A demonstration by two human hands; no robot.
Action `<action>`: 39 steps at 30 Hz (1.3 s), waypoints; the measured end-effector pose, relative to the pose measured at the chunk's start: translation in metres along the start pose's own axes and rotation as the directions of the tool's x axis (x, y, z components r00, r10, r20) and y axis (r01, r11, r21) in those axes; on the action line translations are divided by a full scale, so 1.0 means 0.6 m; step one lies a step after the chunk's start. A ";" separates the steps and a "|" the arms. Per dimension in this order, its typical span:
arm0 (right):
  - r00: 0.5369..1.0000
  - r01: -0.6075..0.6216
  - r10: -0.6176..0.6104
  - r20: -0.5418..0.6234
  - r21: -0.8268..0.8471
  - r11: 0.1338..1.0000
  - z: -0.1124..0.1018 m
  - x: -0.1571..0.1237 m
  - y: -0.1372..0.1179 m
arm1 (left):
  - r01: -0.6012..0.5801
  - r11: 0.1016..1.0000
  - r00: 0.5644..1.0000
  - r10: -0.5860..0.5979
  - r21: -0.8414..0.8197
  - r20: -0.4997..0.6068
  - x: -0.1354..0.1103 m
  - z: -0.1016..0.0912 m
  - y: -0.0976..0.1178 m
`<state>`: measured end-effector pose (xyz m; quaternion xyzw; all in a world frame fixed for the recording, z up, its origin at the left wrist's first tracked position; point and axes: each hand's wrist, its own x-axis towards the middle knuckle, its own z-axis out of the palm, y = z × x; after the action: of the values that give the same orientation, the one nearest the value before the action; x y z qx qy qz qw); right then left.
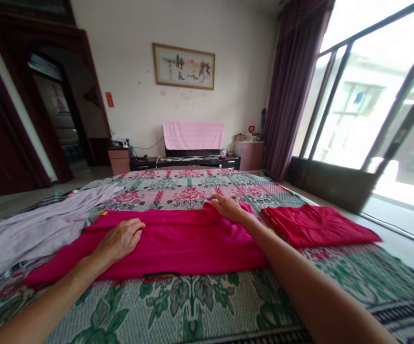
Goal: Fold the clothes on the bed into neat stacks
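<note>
A bright magenta garment [178, 243] lies spread across the bed in front of me, with a small yellow tag at its far left corner and a dark strip along its near edge. My left hand [122, 239] rests on its left part, fingers loosely bent on the cloth and holding nothing that I can see. At the far edge, right of the middle, my right hand [226, 209] has its fingers closed on the fabric, which bunches up around them. Part of that grip is hidden by the cloth.
A folded red garment [321, 224] lies to the right. Pale, rumpled clothing [42, 224] is at the left. Everything rests on a flower-patterned bedspread [192, 301]. Beyond the bed stands a low dark cabinet [144, 165] with a pink cloth [193, 134] above it.
</note>
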<state>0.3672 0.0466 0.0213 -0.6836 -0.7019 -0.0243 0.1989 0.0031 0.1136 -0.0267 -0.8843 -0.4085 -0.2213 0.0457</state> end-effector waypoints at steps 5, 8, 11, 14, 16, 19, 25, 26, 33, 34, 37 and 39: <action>0.998 0.069 -0.069 -0.003 0.134 0.989 -0.011 0.000 -0.017 | -0.027 1.000 1.000 0.027 0.005 -0.013 -0.001 -0.001 0.000; 0.997 0.061 -0.063 0.035 0.076 0.995 -0.007 -0.002 -0.024 | -0.053 0.999 0.998 0.053 0.004 -0.024 -0.002 0.000 -0.001; 1.000 0.021 -0.021 0.016 -0.012 1.000 0.005 -0.001 -0.023 | -0.055 0.998 0.998 0.055 0.010 -0.027 -0.003 -0.002 0.002; 0.999 -0.036 0.034 -0.040 -0.054 0.998 0.008 0.002 -0.018 | -0.048 0.999 0.998 0.048 0.014 -0.030 -0.003 -0.006 0.008; 0.998 -0.033 0.030 -0.061 -0.054 0.998 0.000 0.004 -0.018 | -0.046 0.999 0.999 0.047 0.018 -0.027 -0.003 -0.008 0.011; 0.996 0.083 -0.083 -0.035 0.003 0.997 -0.018 0.003 -0.019 | -0.050 0.999 0.998 0.050 0.022 -0.026 -0.004 -0.009 0.014; 0.871 0.415 -0.425 0.245 0.093 0.905 -0.031 -0.010 -0.022 | -0.065 0.997 0.997 0.066 0.034 -0.041 -0.004 -0.007 0.012; 0.871 0.414 -0.413 0.267 0.056 0.909 -0.029 -0.011 -0.024 | -0.069 0.997 0.997 0.070 0.036 -0.044 -0.004 -0.007 0.012; 0.991 0.072 -0.095 -0.090 -0.229 0.971 -0.018 -0.014 -0.028 | -0.075 0.996 0.996 0.078 0.056 -0.047 -0.004 -0.003 0.010; 0.990 0.041 -0.073 -0.118 -0.251 0.967 -0.019 -0.014 -0.027 | -0.077 0.995 0.996 0.080 0.056 -0.051 -0.004 -0.003 0.010; 1.000 0.018 -0.021 -0.007 -0.297 0.955 -0.026 -0.016 -0.025 | -0.079 0.995 0.995 0.082 0.054 -0.061 -0.005 -0.004 0.012; 0.998 0.027 -0.007 0.064 -0.323 0.946 -0.036 -0.017 -0.028 | -0.077 0.995 0.995 0.081 0.057 -0.064 -0.005 -0.005 0.013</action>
<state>0.3559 0.0290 0.0418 -0.7014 -0.6999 -0.1197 0.0620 0.0065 0.1054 -0.0246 -0.8905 -0.3773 -0.2372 0.0917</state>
